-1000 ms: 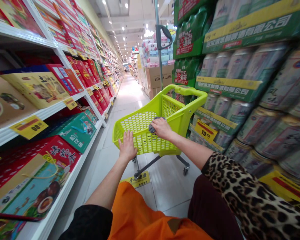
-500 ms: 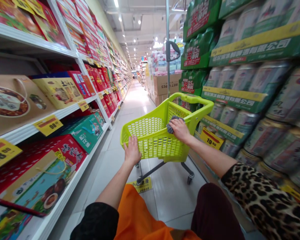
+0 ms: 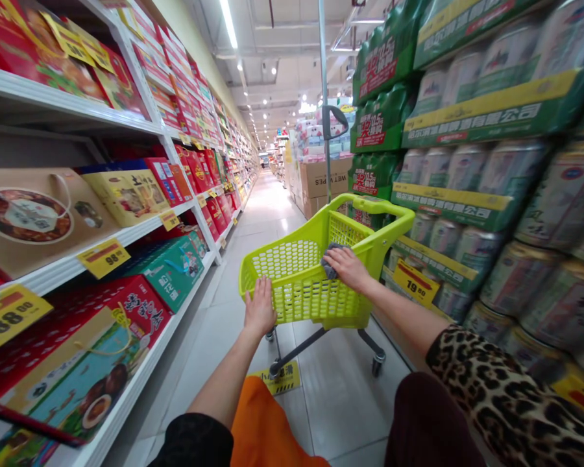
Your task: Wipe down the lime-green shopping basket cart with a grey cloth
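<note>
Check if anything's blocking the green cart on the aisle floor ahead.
Nothing visible stands on the floor ahead of the lime-green shopping cart. Stacked cases of canned drinks rise close along its right side, with cardboard cartons farther on, so that side looks tight.

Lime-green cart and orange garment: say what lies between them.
Head view: a yellow floor sticker on the tiled floor, and the left forearm reaching to the cart.
</note>
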A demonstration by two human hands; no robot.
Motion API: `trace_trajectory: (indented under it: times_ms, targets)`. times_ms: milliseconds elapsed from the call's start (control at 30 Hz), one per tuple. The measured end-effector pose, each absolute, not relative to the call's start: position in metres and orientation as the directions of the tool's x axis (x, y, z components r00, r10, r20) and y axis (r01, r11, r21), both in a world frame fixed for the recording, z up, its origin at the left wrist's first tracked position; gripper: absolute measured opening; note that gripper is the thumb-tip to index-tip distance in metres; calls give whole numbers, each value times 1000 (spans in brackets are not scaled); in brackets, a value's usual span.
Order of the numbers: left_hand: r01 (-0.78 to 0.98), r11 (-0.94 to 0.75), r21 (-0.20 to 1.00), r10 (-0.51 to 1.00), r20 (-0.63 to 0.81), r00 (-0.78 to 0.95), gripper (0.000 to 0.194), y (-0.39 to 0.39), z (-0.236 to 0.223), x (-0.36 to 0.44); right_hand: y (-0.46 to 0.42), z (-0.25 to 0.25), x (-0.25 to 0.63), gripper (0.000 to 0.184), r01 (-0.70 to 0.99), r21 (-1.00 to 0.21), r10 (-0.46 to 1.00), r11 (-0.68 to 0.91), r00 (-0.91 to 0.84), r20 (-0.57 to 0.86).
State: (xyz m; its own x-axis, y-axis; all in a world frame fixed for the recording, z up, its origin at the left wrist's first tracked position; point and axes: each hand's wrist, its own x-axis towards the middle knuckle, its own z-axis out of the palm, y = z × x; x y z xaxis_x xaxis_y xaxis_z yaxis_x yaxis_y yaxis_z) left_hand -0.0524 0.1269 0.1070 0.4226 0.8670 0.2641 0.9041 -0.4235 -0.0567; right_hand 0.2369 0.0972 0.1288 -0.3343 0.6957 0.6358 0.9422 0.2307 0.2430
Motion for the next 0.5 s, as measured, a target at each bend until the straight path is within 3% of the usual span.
trace_trajectory:
  times_ms: [200,400,500]
  targets:
    - [905,-424,-38,872,251,420,83,125,107,-49,92,139,254,33,974,202,725,105,-214,654]
    - [908,-412,-72,887,198,418,83,123,116,-48,119,120,163,31,942,207,734,263,-335,591]
    - [910,-407,-79,892,182,414,81,123,117,-49,120,117,161,33,922,220,724,320,-388,571]
